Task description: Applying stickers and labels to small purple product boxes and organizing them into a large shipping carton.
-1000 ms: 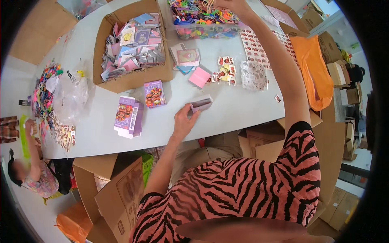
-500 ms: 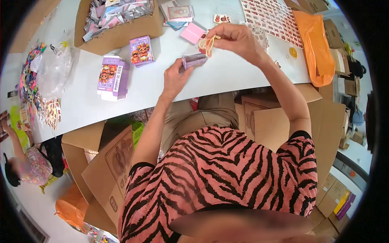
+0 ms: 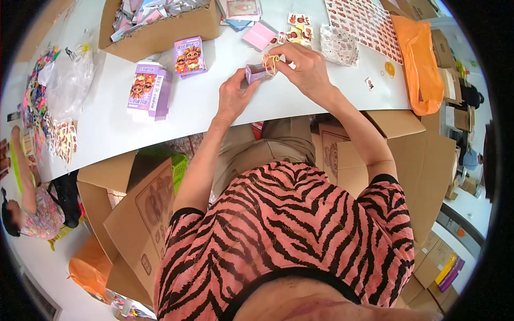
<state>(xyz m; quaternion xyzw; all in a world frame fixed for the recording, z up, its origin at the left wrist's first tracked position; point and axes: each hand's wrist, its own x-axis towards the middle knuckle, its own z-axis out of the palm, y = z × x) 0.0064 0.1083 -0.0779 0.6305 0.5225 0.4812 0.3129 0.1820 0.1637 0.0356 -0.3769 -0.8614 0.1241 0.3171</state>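
Observation:
My left hand (image 3: 234,96) is closed round a small purple carton (image 3: 252,74), its open end toward my right hand. My right hand (image 3: 308,70) pinches several thin yellow loops (image 3: 269,62), like rubber bands or cord, right at the carton's opening. Whether part of them is inside cannot be made out. Just beyond lie a pink card-like block (image 3: 260,36) and several small picture stickers (image 3: 294,35). Two purple printed boxes stand to the left: one (image 3: 190,56) farther back, the other (image 3: 143,91) nearer, with flaps open.
A cardboard box (image 3: 160,43) full of small packets stands at the back left, beside a clear plastic bag (image 3: 69,85). On the right are a clear pack (image 3: 339,47), a sticker sheet (image 3: 364,27) and an orange bag (image 3: 418,64). Another person (image 3: 40,214) works at far left.
My right hand has come down and left, bringing the yellow loops to the carton's opening. My left hand still holds the carton. The view has shifted slightly, showing more stickers beyond the hands.

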